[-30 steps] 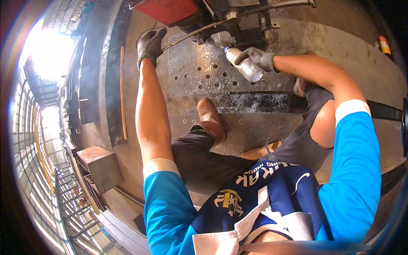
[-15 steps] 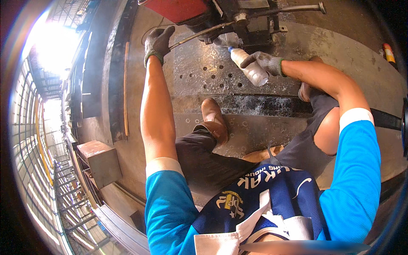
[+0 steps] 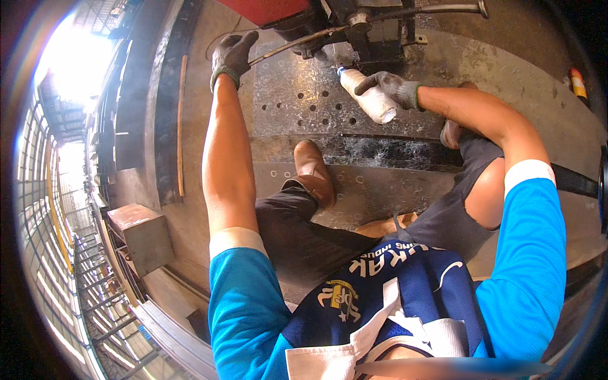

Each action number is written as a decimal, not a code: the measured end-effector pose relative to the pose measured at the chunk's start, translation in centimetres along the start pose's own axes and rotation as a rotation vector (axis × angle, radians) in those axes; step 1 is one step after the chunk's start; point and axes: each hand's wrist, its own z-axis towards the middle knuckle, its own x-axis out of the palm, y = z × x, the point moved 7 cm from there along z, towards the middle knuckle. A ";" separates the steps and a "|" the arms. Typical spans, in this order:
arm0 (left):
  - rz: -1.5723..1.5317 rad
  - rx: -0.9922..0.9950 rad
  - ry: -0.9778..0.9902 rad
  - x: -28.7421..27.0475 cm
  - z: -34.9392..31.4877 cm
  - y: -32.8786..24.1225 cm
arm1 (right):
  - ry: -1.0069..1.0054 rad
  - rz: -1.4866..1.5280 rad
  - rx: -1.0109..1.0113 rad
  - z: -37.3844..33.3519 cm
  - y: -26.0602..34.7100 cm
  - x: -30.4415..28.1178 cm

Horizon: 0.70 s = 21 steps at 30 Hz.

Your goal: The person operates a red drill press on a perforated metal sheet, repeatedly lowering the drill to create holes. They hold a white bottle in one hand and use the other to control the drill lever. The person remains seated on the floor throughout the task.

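Note:
My left hand (image 3: 232, 56), in a dark work glove, grips the end of a long thin metal lever (image 3: 297, 42) that runs to the right into a dark machine head (image 3: 370, 28). In my gloved right hand (image 3: 392, 87) is a white plastic bottle (image 3: 369, 95), tilted so its nozzle points up and left at the base of the machine head. Under both hands lies a grey steel plate with rows of drilled holes (image 3: 304, 104). My brown boot (image 3: 313, 171) rests on the plate's near edge.
A red machine body (image 3: 266, 9) sits above the lever. A rusty metal box (image 3: 142, 234) stands lower left on the floor, with railings beyond it. A thin wooden stick (image 3: 181, 126) lies along a dark steel beam at left. A red and white can (image 3: 577, 81) stands far right.
My left hand has slid up and right along the lever. The right hand has brought the bottle's nozzle closer to the machine head.

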 end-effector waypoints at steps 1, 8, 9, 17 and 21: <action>0.003 -0.005 0.002 0.0 0.1 0.1 | 0.018 0.079 0.059 0.0 -0.4 0.2; 0.047 0.011 -0.012 0.3 1.0 1.3 | -0.020 0.128 0.064 -0.6 0.0 0.3; 0.053 0.016 -0.019 0.3 1.2 1.5 | -0.023 0.133 0.074 -0.6 -0.1 0.3; 0.054 0.017 -0.021 0.5 1.3 1.9 | -0.098 -0.061 -0.027 -0.1 0.1 -0.4; 0.005 -0.013 -0.005 0.5 0.6 1.5 | -0.084 0.017 0.039 -0.5 0.1 0.3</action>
